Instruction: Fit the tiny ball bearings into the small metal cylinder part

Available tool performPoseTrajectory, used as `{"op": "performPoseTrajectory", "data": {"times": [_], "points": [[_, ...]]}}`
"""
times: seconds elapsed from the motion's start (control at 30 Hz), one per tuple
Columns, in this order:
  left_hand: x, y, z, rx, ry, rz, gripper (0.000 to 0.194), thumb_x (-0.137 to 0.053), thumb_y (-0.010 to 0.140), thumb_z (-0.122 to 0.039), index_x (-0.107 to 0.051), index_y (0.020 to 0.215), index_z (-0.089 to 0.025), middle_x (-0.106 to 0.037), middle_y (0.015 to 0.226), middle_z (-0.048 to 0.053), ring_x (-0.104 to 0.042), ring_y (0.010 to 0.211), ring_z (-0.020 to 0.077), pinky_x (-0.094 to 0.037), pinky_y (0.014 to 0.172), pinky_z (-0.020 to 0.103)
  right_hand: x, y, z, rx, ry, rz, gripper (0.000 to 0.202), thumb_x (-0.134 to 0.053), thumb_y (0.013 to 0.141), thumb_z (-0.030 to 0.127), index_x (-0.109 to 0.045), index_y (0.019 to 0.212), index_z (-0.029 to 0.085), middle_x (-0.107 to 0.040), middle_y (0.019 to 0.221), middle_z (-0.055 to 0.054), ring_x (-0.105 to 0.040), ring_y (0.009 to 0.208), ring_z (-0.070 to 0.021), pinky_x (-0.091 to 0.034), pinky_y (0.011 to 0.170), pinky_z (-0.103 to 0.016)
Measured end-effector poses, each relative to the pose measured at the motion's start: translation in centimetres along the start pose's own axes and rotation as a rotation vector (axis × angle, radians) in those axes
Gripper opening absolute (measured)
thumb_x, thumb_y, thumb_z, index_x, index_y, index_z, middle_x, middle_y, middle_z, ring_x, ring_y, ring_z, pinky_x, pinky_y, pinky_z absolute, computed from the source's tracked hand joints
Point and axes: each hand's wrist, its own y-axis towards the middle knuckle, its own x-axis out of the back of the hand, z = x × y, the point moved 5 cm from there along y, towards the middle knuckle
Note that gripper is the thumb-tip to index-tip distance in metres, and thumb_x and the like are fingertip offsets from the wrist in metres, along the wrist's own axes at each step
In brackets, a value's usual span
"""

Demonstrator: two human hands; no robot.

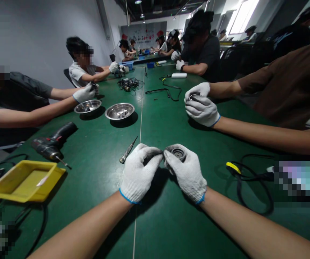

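Note:
My right hand [188, 171], in a white knit glove with a blue cuff, is closed around a small round dark grey part [178, 154] with rings and small holes on its face. My left hand [141, 171], gloved the same way, pinches with thumb and fingertips right beside the right hand's fingertips. Whatever lies between those left fingertips is too small to make out. Both hands are held above the green table. Just left of my left hand lies a slim screwdriver [128, 150] with a clear handle.
A black power drill [53, 144] and a yellow tray [25, 181] lie left. Two metal bowls [119, 111] stand farther off, near a cable tangle [130, 84]. Co-workers sit along both sides; one's gloved hands [202, 106] are close on the right. A black cable [241, 190] loops at right.

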Motion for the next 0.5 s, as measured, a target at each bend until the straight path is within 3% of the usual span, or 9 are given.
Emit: {"op": "performPoseTrajectory", "data": {"times": [0.27, 0.5], "points": [[-0.03, -0.19, -0.05, -0.08, 0.038, -0.005, 0.012, -0.068, 0.095, -0.021, -0.079, 0.094, -0.021, -0.07, 0.087, 0.002, -0.068, 0.082, 0.0155, -0.056, 0.079, 0.026, -0.04, -0.02, 0.03, -0.004, -0.003, -0.001, 0.025, -0.076, 0.076, 0.044, -0.068, 0.073, 0.021, -0.068, 0.062, -0.003, -0.063, 0.057, -0.0182, -0.054, 0.054, -0.029], [0.63, 0.11, -0.86, -0.099, 0.056, -0.073, 0.009, -0.07, 0.093, -0.017, -0.078, 0.091, -0.019, -0.069, 0.084, 0.0, -0.065, 0.076, 0.0135, -0.053, 0.073, 0.025, 0.0, -0.2, 0.34, 0.134, -0.032, 0.029, 0.015, -0.072, 0.074, 0.035, -0.065, 0.073, 0.022, -0.072, 0.068, -0.002, -0.065, 0.063, -0.0186, -0.055, 0.06, -0.029]]}}
